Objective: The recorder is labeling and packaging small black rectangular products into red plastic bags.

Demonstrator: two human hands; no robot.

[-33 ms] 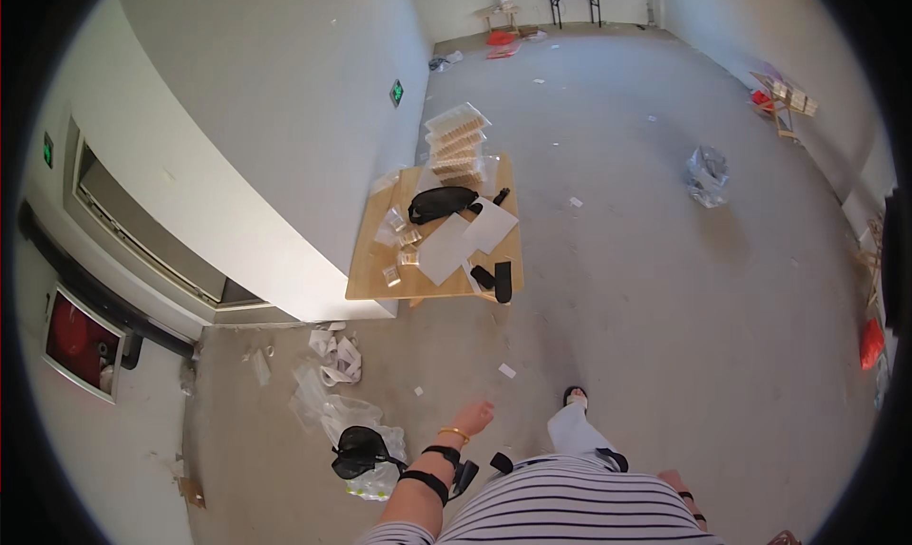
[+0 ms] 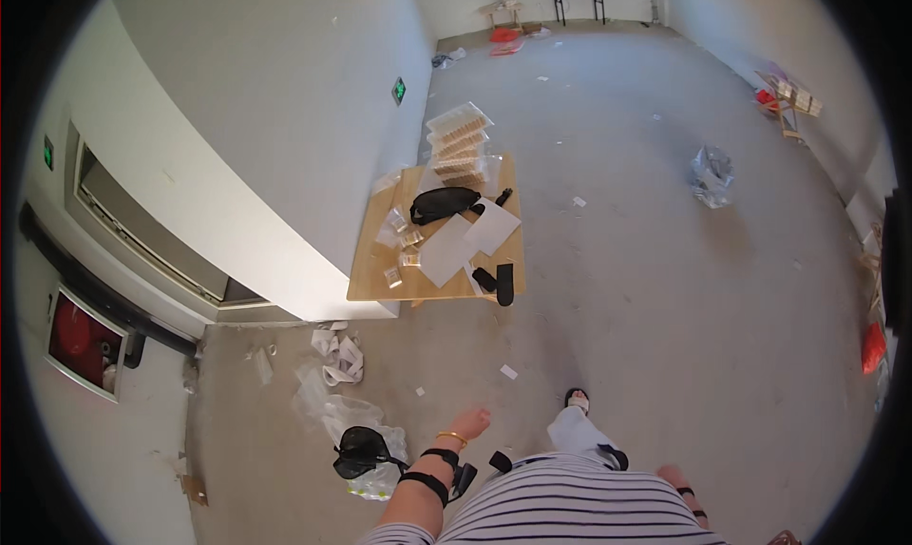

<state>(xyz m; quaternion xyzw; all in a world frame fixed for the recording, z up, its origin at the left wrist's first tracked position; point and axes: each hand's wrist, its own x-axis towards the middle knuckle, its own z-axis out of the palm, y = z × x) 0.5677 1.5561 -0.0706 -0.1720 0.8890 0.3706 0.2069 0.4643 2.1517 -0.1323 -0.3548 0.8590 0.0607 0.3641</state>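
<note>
Here, left hand loosely curled above floor; right hand: cannot tell grip.

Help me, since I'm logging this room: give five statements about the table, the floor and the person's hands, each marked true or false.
1. A black soft fabric pouch lies on the light-brown wooden table. True.
2. The person's left hand touches the table. False: it is held out in front of the body, apart from the table.
3. A crumpled translucent plastic bag lies on the grey floor. True.
4. The stack of clear plastic trays stands at the table's near end. False: the stack is at the far end.
5. A gold-coloured round bracelet circles the left wrist. True.
</note>
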